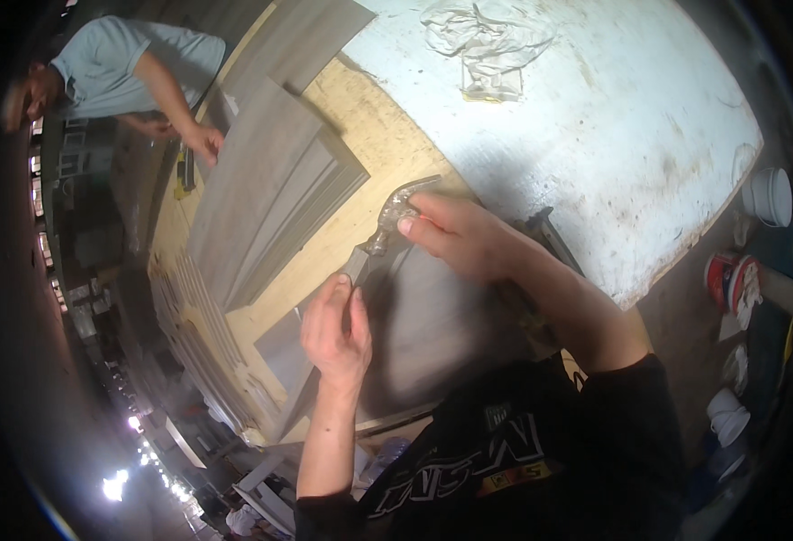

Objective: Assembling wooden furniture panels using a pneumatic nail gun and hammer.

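Observation:
My right hand (455,233) is closed round a claw hammer (396,206) close to its metal head, with thumb and fingers hiding most of the handle. The claw points away to the upper right. The striking end meets, or nearly meets, the top of a narrow grey strip (357,265). My left hand (335,329) pinches that strip between thumb and fingers just below the hammer; the strip's exact kind I cannot make out. Beneath both hands lies a grey wood-grain board (442,316), partly in shadow.
Grey curved boards (279,194) lie stacked on the yellowish bench (374,117). Beyond them a co-worker (135,72) rests a hand on the boards, near a yellow-and-black tool (185,169). A white tabletop (586,135) bears crumpled plastic (487,41). Buckets (766,197) stand at right.

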Tool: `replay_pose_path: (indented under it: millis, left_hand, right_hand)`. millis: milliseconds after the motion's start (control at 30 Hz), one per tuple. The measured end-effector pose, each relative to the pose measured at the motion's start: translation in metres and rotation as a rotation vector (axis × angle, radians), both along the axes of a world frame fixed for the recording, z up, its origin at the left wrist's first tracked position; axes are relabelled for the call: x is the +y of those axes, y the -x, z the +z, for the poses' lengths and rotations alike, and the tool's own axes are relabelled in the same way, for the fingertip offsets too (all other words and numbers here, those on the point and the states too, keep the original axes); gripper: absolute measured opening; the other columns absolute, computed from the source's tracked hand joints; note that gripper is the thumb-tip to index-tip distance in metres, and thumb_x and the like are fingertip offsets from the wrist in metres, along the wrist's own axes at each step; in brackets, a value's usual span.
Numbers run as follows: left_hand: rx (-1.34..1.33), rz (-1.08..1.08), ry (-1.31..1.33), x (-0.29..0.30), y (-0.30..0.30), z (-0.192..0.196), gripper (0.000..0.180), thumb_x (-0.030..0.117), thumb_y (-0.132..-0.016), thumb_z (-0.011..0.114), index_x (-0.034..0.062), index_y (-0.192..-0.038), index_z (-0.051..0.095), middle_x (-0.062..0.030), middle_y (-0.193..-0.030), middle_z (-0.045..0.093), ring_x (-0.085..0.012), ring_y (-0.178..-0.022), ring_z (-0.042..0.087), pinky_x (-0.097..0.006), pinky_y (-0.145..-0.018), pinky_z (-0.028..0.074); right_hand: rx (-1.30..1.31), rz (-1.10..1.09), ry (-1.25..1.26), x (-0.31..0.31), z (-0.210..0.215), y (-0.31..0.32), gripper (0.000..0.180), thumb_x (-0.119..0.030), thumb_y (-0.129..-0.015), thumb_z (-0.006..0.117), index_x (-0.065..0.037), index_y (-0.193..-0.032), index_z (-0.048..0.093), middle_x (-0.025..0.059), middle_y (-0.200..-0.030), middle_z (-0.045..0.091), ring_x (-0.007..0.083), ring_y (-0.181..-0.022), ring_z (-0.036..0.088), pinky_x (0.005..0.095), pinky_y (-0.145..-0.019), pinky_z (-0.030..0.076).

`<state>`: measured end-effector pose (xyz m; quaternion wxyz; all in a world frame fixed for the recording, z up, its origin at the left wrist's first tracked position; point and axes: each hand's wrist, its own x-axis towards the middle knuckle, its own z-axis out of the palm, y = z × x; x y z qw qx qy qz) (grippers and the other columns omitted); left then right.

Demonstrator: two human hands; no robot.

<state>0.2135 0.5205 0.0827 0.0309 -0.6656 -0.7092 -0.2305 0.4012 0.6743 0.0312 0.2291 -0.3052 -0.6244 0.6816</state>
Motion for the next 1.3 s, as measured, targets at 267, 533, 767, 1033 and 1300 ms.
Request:
replay_pose_path:
  millis: [267,533,767,1033,1300]
  left_hand:
    - [0.012,0.012,0.006,-0.004,0.000,0.001,0.021,-0.005,-0.089,0.073,-0.0047,-0.109,0.067,-0.0222,-0.110,0.072,-0.0358,-0.098,0.072,-0.039,-0.088,0.057]
    - [0.001,-0.003,0.003,-0.005,0.002,-0.002,0.019,-0.004,-0.090,0.071,-0.0047,-0.108,0.067,-0.0227,-0.110,0.072,-0.0360,-0.100,0.072,-0.040,-0.089,0.057]
    - [-0.014,0.010,-0.002,-0.008,0.009,-0.002,0.019,-0.003,-0.090,0.071,-0.0042,-0.109,0.068,-0.0223,-0.110,0.072,-0.0365,-0.101,0.072,-0.040,-0.089,0.057]
    - [0.027,0.036,0.054,-0.016,0.016,0.006,0.024,-0.004,-0.090,0.071,-0.0024,-0.114,0.069,-0.0223,-0.117,0.071,-0.0363,-0.105,0.071,-0.041,-0.092,0.056]
    - [0.020,0.166,-0.044,-0.096,0.050,-0.006,0.027,-0.003,-0.086,0.074,0.0022,-0.112,0.072,-0.0167,-0.117,0.073,-0.0325,-0.100,0.071,-0.038,-0.086,0.054]
  right_hand:
    - [0.002,0.049,0.146,-0.006,0.010,0.002,0.028,-0.030,-0.106,0.053,-0.004,-0.095,0.054,0.0048,-0.078,0.051,0.0150,-0.074,0.049,0.0355,-0.071,0.044]
    - [0.034,-0.211,-0.106,-0.002,-0.026,0.001,0.034,-0.034,-0.106,0.051,-0.002,-0.096,0.051,0.0098,-0.076,0.056,0.0195,-0.069,0.052,0.0401,-0.067,0.045]
    - [-0.097,-0.073,0.161,-0.008,0.007,-0.002,0.037,-0.037,-0.105,0.053,-0.001,-0.102,0.055,0.0118,-0.080,0.061,0.0211,-0.074,0.058,0.0378,-0.073,0.048]
    - [-0.491,-0.190,0.246,-0.022,-0.006,-0.041,0.043,-0.030,-0.103,0.055,-0.006,-0.139,0.059,0.0153,-0.124,0.069,0.0250,-0.114,0.064,0.0373,-0.098,0.050]
    - [-0.700,-0.286,-0.307,0.038,-0.036,-0.059,0.036,-0.017,-0.096,0.062,-0.012,-0.132,0.066,0.0148,-0.124,0.069,0.0343,-0.112,0.065,0.0419,-0.096,0.052]
